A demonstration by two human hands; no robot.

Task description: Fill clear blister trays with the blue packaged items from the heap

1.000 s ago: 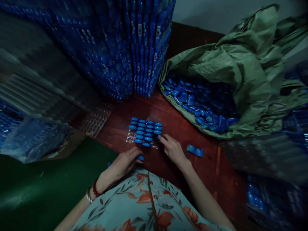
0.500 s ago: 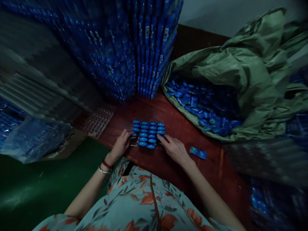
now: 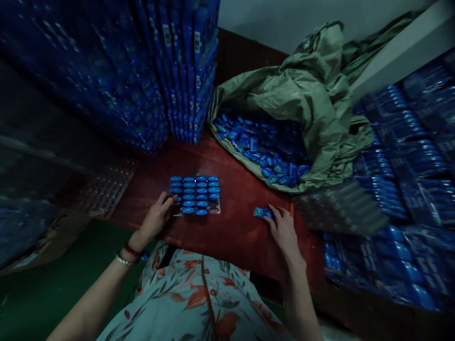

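On the red tabletop (image 3: 234, 227) lies a clear blister tray (image 3: 215, 208) with rows of glossy blue oval pieces (image 3: 195, 191) in its hollows. Hollows at its lower right corner show bare plastic. My left hand (image 3: 158, 218) is at the tray's left edge, thumb and forefinger closed around a blue oval piece in the left column; the fingers partly cover it. Farther right, my right hand (image 3: 284, 232) has its thumb and fingers around the right end of a small printed blue packet (image 3: 261, 212), which lies on the table.
Tall stacks of filled blue packs (image 3: 185, 85) rise behind on the left. A green sack (image 3: 256, 175) holds loose blue pieces. A clear moulded tray (image 3: 106, 187) lies left. Grey stacked trays (image 3: 341, 208) and more blue packs (image 3: 384, 251) stand right.
My right hand has left the tray's right side and moved right onto the small packet. My left hand stays at the tray's left edge. The whole view has swung right.
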